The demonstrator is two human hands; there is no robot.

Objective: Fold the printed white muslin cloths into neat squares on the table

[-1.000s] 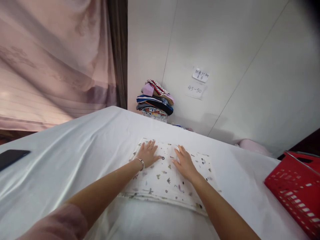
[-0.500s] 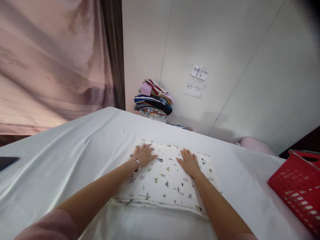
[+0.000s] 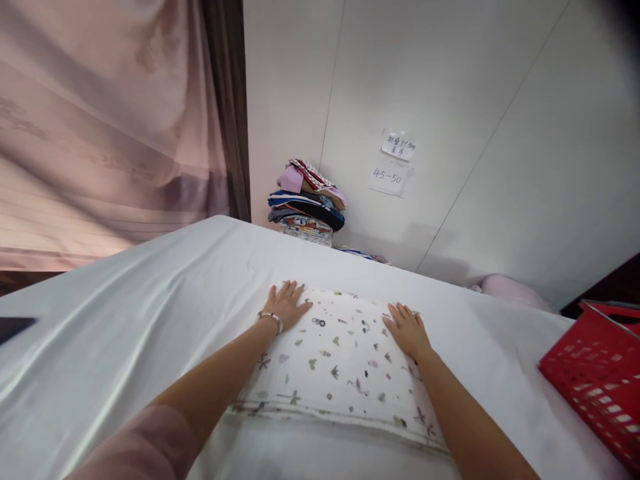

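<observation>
A folded white cloth (image 3: 345, 363) with a small print of plants and animals lies flat in front of me, its layered edge towards my body. My left hand (image 3: 286, 307) rests on its far left corner, fingers spread, a bracelet at the wrist. On the far right corner lies my right hand (image 3: 407, 331), palm down with the fingers stretched out. Neither hand grips the cloth.
A white sheet covers the table (image 3: 165, 320). At the right stands a red plastic basket (image 3: 595, 373). Folded clothes (image 3: 307, 200) are stacked beyond the far edge, by a wall with paper notes (image 3: 387, 180). A pink curtain (image 3: 110, 133) hangs at the left.
My right hand has slid right, out to the cloth's far right corner. My left hand has shifted slightly up and left. The cloth's right part now lies flatter and wider.
</observation>
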